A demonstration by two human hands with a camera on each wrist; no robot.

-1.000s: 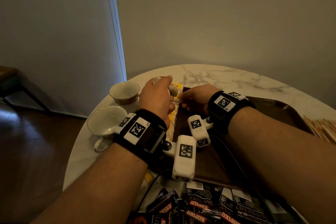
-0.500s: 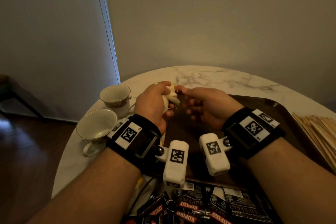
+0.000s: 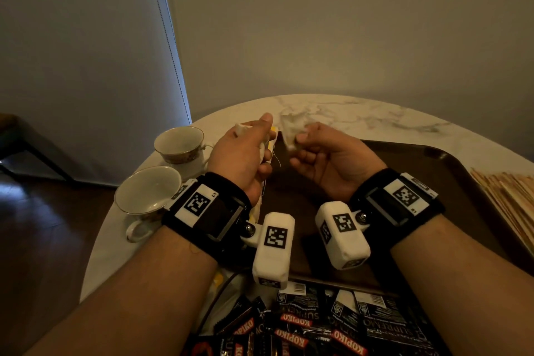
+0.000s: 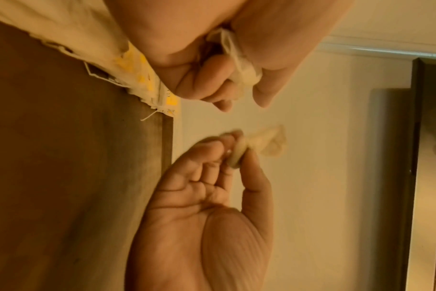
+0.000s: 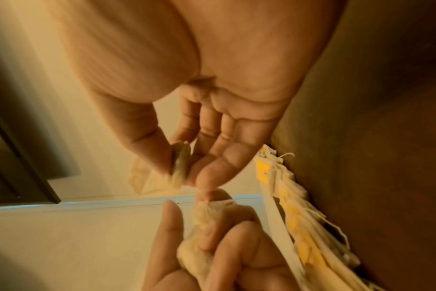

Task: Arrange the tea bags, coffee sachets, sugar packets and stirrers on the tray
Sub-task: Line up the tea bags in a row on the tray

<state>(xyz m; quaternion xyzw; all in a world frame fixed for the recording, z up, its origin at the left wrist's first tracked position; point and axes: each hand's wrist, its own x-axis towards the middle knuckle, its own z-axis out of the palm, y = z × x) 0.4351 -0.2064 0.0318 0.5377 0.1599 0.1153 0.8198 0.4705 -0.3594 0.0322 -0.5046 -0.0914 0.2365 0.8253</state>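
Both hands hover above the far left corner of the dark brown tray (image 3: 433, 170). My left hand (image 3: 260, 139) grips a crumpled bunch of white tea bags (image 4: 239, 65), fingers curled round them. My right hand (image 3: 300, 136), palm up, pinches one tea bag (image 3: 290, 131) between thumb and forefinger; this pinched bag (image 5: 179, 167) hangs a little apart from the left hand's bunch (image 5: 202, 236). A row of tea bags with yellow tags (image 5: 299, 216) lies along the tray's left edge. Black Kopiko coffee sachets (image 3: 318, 324) are heaped at the near edge.
Two empty teacups (image 3: 179, 144) (image 3: 147, 191) stand on the round marble table (image 3: 361, 115) left of the tray. A pile of wooden stirrers (image 3: 514, 202) lies right of the tray. A wall rises just behind the table, with dark floor to the left.
Both hands lifted from the tray's left edge. The right hand turned palm up and drew one tea bag away from the bunch in the left hand.
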